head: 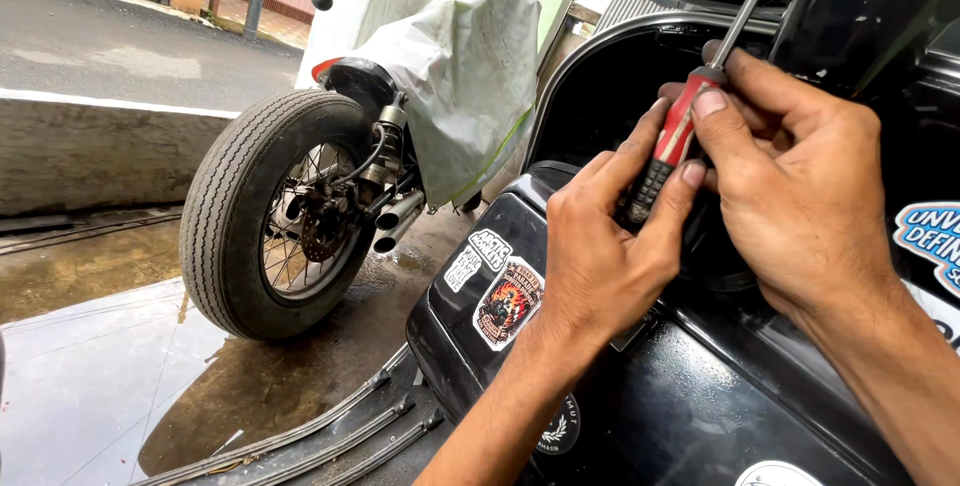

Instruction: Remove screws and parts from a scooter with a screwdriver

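- Head view showed both my hands on a screwdriver, held up in front of the open compartment of a black scooter.
- My left hand was curled around the lower end of the handle, fingers and thumb pinching the dark ribbed part.
- My right hand was closed on the red upper part of the handle, thumb laid flat across it, fingers wrapped behind.
- The steel shaft ran up and to the right, out of the top of the frame; I could not see the tip or what it touched.
- I judged the tool light and stiff: a hard plastic handle and a thin metal rod that would not bend under hand force.
- The ribbed dark section looked the surest place to grip; the smooth red part seemed more likely to slip, more so with wet ground about.
- The scooter body was glossy, with stickers on its panel, and I reckoned a slipped tip could scratch it.
- A motorcycle wheel stood well apart to the left, over a wet floor.
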